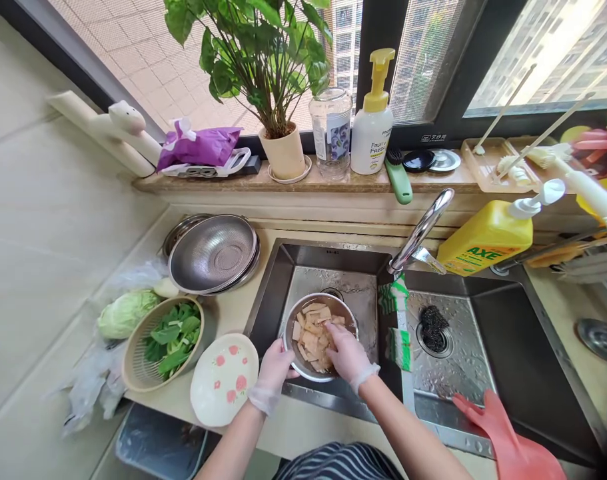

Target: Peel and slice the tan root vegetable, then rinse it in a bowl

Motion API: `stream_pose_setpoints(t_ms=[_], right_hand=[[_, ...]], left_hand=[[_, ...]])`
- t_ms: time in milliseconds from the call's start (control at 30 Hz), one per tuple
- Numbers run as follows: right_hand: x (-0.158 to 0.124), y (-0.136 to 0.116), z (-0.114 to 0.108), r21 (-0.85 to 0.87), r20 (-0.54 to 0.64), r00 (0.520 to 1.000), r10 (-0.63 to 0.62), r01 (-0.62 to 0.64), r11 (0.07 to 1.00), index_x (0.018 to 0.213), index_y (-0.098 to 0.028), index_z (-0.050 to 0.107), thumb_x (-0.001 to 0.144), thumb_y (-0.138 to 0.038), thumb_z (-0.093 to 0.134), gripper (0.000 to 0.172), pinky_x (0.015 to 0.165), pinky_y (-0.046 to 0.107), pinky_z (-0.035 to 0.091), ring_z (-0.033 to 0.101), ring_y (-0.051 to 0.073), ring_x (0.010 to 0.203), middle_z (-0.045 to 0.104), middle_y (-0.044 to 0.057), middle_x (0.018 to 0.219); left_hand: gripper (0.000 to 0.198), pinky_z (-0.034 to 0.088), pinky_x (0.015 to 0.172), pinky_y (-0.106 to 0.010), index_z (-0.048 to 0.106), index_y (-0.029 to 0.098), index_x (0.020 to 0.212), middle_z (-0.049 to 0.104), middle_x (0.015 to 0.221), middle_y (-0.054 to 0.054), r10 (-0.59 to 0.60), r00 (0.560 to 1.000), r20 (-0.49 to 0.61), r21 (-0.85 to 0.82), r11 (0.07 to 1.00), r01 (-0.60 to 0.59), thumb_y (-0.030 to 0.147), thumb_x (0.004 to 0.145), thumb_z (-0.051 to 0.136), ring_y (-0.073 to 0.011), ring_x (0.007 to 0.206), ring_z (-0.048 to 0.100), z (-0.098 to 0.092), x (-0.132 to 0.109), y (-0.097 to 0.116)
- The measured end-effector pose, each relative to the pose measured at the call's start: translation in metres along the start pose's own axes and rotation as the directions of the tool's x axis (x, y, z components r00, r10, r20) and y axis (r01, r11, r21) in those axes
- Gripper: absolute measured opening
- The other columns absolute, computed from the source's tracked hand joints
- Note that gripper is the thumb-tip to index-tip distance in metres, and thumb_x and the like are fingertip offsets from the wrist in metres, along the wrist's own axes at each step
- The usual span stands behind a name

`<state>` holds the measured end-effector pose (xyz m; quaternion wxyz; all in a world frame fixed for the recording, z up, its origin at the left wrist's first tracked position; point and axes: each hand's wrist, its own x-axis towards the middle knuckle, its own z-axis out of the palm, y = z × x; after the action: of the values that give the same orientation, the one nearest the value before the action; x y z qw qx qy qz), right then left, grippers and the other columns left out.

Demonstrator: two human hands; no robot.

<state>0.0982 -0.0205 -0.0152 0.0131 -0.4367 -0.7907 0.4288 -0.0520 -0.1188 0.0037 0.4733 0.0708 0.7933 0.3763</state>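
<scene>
A round metal bowl holds pale, flat cut pieces in water, over the left sink basin. My left hand, in a clear disposable glove, grips the bowl's left rim, its thumb on the edge. My right hand, gloved alike, reaches over the near right rim. Its fingers stretch out among the pieces, with the tips partly hidden. Left of the bowl lies a white plate with a pink strawberry pattern. Beyond that stands a beige basket of green leaves.
Stacked metal strainers sit behind the plate. A chrome faucet rises between the basins. Sponge cloths hang over the divider. In the right basin lies a black scrubber; a pink rubber glove drapes over its front edge.
</scene>
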Motion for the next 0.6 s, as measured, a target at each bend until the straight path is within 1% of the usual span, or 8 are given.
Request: stream_pose_setpoints(t_ms=[67, 167, 267, 333, 400, 467, 533, 600], right_hand=[[-0.003, -0.008, -0.001, -0.144, 0.024, 1.0, 0.0, 0.003, 0.99, 0.129, -0.025, 0.051, 0.08, -0.011, 0.043, 0.052, 0.091, 0.032, 0.044, 0.057, 0.022, 0.111, 0.06, 0.007, 0.125], [-0.007, -0.011, -0.006, -0.224, 0.034, 0.999, -0.003, 0.011, 0.975, 0.123, -0.031, 0.055, 0.088, -0.017, 0.037, 0.042, 0.083, 0.029, 0.046, 0.062, 0.02, 0.101, 0.067, 0.004, 0.113], [-0.007, -0.004, -0.014, -0.27, -0.013, 0.999, 0.042, -0.044, 0.962, 0.116, -0.029, 0.06, 0.091, -0.025, 0.036, 0.036, 0.079, 0.03, 0.047, 0.064, 0.021, 0.095, 0.069, 0.005, 0.107], [-0.006, 0.002, -0.018, -0.25, -0.085, 0.995, 0.055, -0.075, 0.965, 0.119, -0.028, 0.059, 0.092, -0.025, 0.033, 0.038, 0.083, 0.031, 0.047, 0.062, 0.021, 0.1, 0.066, 0.005, 0.114], [-0.003, 0.004, -0.019, -0.204, -0.148, 0.989, 0.025, -0.055, 0.977, 0.128, -0.027, 0.051, 0.092, -0.024, 0.032, 0.042, 0.091, 0.031, 0.044, 0.055, 0.02, 0.112, 0.058, 0.005, 0.127], [0.001, 0.001, -0.018, -0.187, -0.147, 0.988, -0.039, 0.011, 0.982, 0.136, -0.023, 0.042, 0.089, -0.025, 0.036, 0.048, 0.1, 0.032, 0.038, 0.045, 0.02, 0.124, 0.048, 0.007, 0.138], [0.007, -0.003, -0.014, -0.204, -0.062, 0.994, -0.085, 0.07, 0.976, 0.141, -0.018, 0.035, 0.085, -0.028, 0.046, 0.058, 0.107, 0.037, 0.031, 0.033, 0.024, 0.133, 0.037, 0.012, 0.145], [0.012, -0.008, -0.008, -0.23, 0.042, 0.996, -0.084, 0.091, 0.969, 0.144, -0.017, 0.028, 0.08, -0.033, 0.054, 0.071, 0.11, 0.043, 0.023, 0.023, 0.03, 0.138, 0.025, 0.015, 0.151]], left_hand=[[0.021, 0.051, 0.045, -0.022, 0.055, 0.016, 0.083, 0.06, 0.07, 0.001, -0.013, 1.0, 0.012, -0.019, 1.0, 0.014, 0.011, 0.063, 0.053, -0.0126, 0.057, 0.059, 0.002, 0.001, -0.005], [0.019, 0.049, 0.043, -0.02, 0.054, 0.016, 0.08, 0.057, 0.066, 0.002, -0.031, 0.999, 0.029, -0.057, 0.998, 0.033, 0.01, 0.062, 0.054, -0.0105, 0.053, 0.057, 0.004, 0.001, -0.013], [0.02, 0.048, 0.042, -0.019, 0.054, 0.016, 0.08, 0.056, 0.065, 0.003, -0.057, 0.998, 0.031, -0.086, 0.994, 0.06, 0.01, 0.062, 0.055, -0.0096, 0.05, 0.056, 0.006, 0.0, -0.016], [0.021, 0.048, 0.043, -0.019, 0.055, 0.016, 0.081, 0.057, 0.066, 0.002, -0.059, 0.998, 0.034, -0.085, 0.994, 0.061, 0.009, 0.062, 0.056, -0.0105, 0.051, 0.057, 0.006, -0.001, -0.016], [0.021, 0.049, 0.043, -0.02, 0.055, 0.016, 0.081, 0.058, 0.066, 0.002, -0.047, 0.998, 0.031, -0.078, 0.996, 0.049, 0.01, 0.062, 0.056, -0.0117, 0.052, 0.059, 0.006, -0.004, -0.014], [0.019, 0.049, 0.043, -0.021, 0.056, 0.016, 0.08, 0.058, 0.066, 0.002, -0.033, 0.999, 0.022, -0.073, 0.997, 0.035, 0.01, 0.061, 0.057, -0.012, 0.052, 0.059, 0.006, -0.006, -0.012], [0.017, 0.049, 0.044, -0.022, 0.055, 0.016, 0.076, 0.056, 0.064, 0.003, -0.029, 1.0, 0.011, -0.063, 0.998, 0.03, 0.009, 0.06, 0.056, -0.0113, 0.051, 0.057, 0.004, -0.009, -0.009], [0.016, 0.05, 0.044, -0.022, 0.054, 0.016, 0.074, 0.054, 0.062, 0.004, -0.024, 1.0, 0.007, -0.051, 0.998, 0.025, 0.008, 0.06, 0.055, -0.0109, 0.051, 0.056, 0.003, -0.012, -0.007]])
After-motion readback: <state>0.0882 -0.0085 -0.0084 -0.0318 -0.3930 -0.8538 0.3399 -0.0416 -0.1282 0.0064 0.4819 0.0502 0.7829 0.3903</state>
